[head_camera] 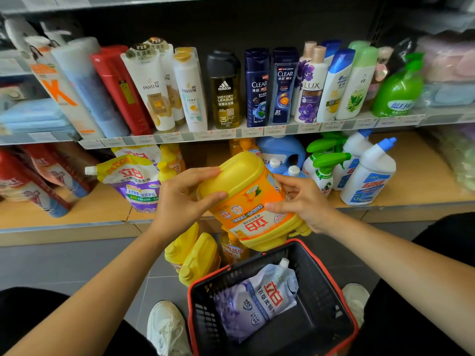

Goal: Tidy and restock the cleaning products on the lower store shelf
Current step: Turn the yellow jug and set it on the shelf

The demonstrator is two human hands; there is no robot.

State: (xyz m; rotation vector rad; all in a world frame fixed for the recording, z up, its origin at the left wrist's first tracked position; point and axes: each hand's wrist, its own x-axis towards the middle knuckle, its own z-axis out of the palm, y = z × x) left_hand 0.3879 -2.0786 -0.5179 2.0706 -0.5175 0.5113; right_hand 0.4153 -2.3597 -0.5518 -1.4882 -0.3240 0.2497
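A big yellow detergent jug (246,199) with an orange label hangs upside down in front of the lower wooden shelf (102,209). My left hand (182,196) grips its base end, thumb on the label. My right hand (303,201) holds its right side, fingers curled round it. The jug's cap end points down toward the basket (329,283). On the lower shelf stand a purple refill pouch (133,181), small yellow bottles (169,163), blue jugs (282,150), green-trigger sprays (323,170) and white toilet-cleaner bottles (367,176).
A black basket with a red rim sits on the grey floor between my feet, holding a lavender refill pouch (259,301). Yellow jugs (195,255) lie on the floor by it. The upper shelf (231,133) carries shampoo and body-wash bottles. Red packs (33,181) lean at left.
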